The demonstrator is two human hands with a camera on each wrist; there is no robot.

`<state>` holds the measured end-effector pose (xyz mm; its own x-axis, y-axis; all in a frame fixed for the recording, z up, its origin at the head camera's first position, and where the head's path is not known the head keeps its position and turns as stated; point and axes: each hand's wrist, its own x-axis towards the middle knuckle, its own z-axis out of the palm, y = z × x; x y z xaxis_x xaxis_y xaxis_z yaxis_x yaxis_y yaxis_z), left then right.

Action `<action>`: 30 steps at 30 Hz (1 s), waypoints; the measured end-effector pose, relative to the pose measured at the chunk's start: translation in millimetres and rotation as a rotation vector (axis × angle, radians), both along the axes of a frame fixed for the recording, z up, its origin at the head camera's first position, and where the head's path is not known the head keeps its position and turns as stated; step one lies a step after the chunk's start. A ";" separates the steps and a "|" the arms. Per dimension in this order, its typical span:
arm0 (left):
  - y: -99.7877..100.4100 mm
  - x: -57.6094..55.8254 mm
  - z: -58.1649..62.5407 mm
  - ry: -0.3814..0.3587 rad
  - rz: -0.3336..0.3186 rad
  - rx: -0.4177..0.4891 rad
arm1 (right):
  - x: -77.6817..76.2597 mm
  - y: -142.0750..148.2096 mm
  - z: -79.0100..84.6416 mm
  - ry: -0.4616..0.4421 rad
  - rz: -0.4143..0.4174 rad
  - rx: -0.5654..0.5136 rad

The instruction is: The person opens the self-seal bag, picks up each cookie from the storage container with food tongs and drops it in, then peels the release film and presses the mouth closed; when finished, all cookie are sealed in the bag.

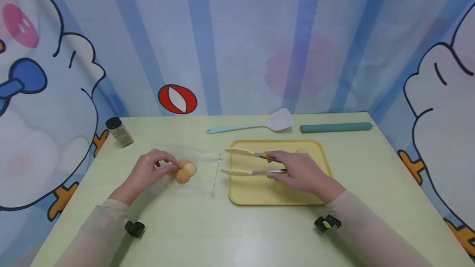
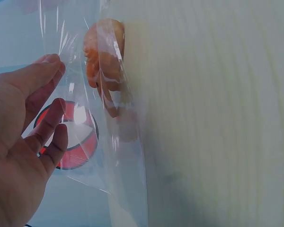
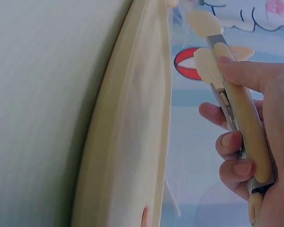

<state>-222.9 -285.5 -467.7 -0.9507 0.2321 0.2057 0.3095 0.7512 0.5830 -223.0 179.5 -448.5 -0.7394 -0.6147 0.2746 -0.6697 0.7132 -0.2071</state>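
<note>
Over the tray (image 1: 274, 195), right hand (image 1: 301, 171) gripping tongs (image 1: 261, 172).
Left of it, I'm watching left hand (image 1: 150, 169) pinching clear pastry bag (image 1: 205, 176).

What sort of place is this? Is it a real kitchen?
Probably not; it looks more like a pretend kitchen: a cartoon backdrop behind a table, a spatula lying on that table, and tongs in the right hand.

The table (image 1: 237, 234) carries one tray (image 1: 267, 197) on the right and one clear bag (image 1: 206, 180) on the left, with at least three buns (image 1: 182, 176), overlapping too much for an exact count. There is one pair of tongs (image 1: 259, 172). Farther back are one spatula (image 1: 280, 121), one green stick (image 1: 335, 127) and, far left, one jar (image 1: 121, 133).
</note>
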 end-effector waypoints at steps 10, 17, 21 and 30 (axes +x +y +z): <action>-0.4 -0.2 1.4 -0.014 0.010 -0.005 | 13.0 60.8 5.7 -0.055 -0.160 -0.041; -0.4 1.7 3.0 -0.011 0.027 -0.007 | 19.9 103.1 11.0 -0.117 -0.281 -0.021; 0.4 1.5 4.5 -0.012 0.030 -0.015 | 24.2 124.3 9.5 -0.151 -0.334 0.006; 4.1 -2.1 9.4 -0.003 0.036 -0.025 | 28.2 154.0 3.6 -0.176 -0.395 0.059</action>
